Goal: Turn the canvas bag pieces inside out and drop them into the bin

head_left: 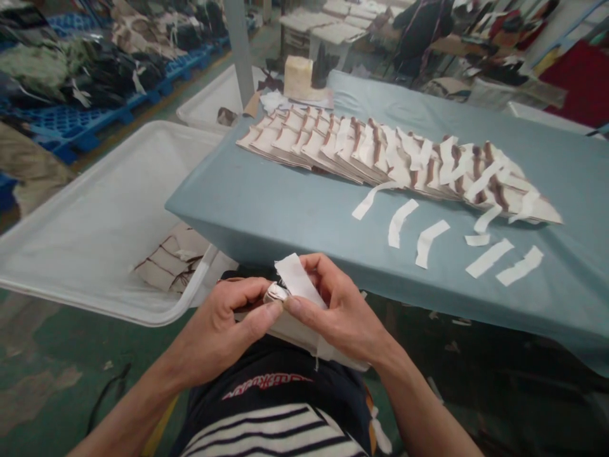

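Observation:
My left hand (242, 318) pinches the folded edge of a cream fabric piece (297, 331) in front of my waist. Close against it, my right hand (335, 304) grips the same piece along with a white fabric strip (299, 279), whose free end sticks up between the two hands. Thumb tips almost meet at the folded edge. Most of the cream piece hangs below my fingers, partly hidden by them. On the blue-covered table (285, 203) ahead lies a long overlapping row of cream pieces with brown edging (328, 143), several white strips on top.
More white strips (431, 241) are scattered near the table's front edge. A white plastic bin (118, 184) stands at left, with cream pieces (169, 257) inside. Behind it are a metal post (240, 51) and blue pallets (95, 117) loaded with fabric. A yellowish block (298, 77) sits at the table's far corner.

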The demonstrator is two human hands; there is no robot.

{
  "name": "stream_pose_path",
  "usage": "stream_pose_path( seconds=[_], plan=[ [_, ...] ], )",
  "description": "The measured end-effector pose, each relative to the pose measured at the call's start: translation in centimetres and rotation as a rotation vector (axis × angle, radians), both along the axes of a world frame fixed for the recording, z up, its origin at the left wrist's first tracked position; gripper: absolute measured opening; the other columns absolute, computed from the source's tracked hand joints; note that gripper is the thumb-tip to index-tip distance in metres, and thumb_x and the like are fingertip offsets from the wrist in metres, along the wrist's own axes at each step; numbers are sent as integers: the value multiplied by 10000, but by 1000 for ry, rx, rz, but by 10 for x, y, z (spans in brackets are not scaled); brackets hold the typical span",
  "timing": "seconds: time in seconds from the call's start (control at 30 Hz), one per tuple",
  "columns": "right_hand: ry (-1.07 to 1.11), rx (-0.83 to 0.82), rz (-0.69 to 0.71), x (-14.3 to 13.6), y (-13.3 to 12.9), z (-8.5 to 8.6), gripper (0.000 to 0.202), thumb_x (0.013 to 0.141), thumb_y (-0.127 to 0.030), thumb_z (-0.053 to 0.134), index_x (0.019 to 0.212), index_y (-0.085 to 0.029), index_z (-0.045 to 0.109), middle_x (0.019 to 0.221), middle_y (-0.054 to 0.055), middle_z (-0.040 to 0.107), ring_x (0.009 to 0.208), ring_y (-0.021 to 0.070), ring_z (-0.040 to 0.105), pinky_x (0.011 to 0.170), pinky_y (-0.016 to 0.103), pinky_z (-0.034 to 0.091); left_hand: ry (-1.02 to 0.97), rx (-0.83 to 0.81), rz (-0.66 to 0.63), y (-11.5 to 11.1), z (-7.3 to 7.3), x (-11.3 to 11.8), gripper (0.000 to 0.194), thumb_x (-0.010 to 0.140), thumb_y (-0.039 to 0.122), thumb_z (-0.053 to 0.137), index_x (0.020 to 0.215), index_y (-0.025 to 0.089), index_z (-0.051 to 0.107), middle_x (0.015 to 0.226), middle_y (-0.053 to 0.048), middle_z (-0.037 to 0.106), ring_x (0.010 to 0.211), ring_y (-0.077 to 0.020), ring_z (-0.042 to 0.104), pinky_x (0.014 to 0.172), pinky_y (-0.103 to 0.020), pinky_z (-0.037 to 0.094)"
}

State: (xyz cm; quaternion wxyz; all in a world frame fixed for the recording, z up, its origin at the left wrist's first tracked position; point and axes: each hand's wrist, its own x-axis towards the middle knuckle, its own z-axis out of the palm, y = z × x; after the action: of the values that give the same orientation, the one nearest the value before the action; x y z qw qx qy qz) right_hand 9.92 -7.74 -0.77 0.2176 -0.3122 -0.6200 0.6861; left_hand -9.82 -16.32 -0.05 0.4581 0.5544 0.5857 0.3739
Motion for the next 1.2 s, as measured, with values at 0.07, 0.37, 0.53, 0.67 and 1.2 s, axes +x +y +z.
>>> stream_pose_path(
  seconds=[0.07,0.37,0.53,0.67,1.2],
  plan=[
    [0,1,5,0,0,0,373,936,-398,802,1198,-217,607,1004,15,731,860,166,680,749,267,563,4,11,-9,0,0,0,386,1006,450,607,729,183,643,689,14,551,664,-158,493,606,-283,379],
    [-76,169,-44,-5,-5,-4,286,965,-310,729,1211,-228,608,1022,23,792,855,174,736,741,278,561,99,73,58,-9,-14,-1,297,1009,347,569,841,187,754,815,-3,703,765,-188,617,671,-281,448],
    [-159,421,-44,-4,-3,-1,267,963,-305,725,1194,-224,617,918,-9,780,741,164,713,659,263,500,139,74,70,-10,-5,8,303,988,320,531,819,201,753,769,1,747,739,-206,674,657,-293,463],
    [-183,605,-26,-3,-3,-2,246,1016,-336,668,1228,-223,614,927,18,788,711,171,707,634,266,481,193,86,91,-9,6,13,305,972,308,537,787,202,754,743,-1,766,710,-212,694,658,-303,468],
    [-167,592,-112,-16,-7,-19,240,1041,-343,646,1249,-223,633,1034,85,854,847,241,831,751,299,627,193,128,140,-13,-23,7,442,1100,446,418,717,239,500,693,10,540,679,-194,526,660,-336,394]
  ],
)
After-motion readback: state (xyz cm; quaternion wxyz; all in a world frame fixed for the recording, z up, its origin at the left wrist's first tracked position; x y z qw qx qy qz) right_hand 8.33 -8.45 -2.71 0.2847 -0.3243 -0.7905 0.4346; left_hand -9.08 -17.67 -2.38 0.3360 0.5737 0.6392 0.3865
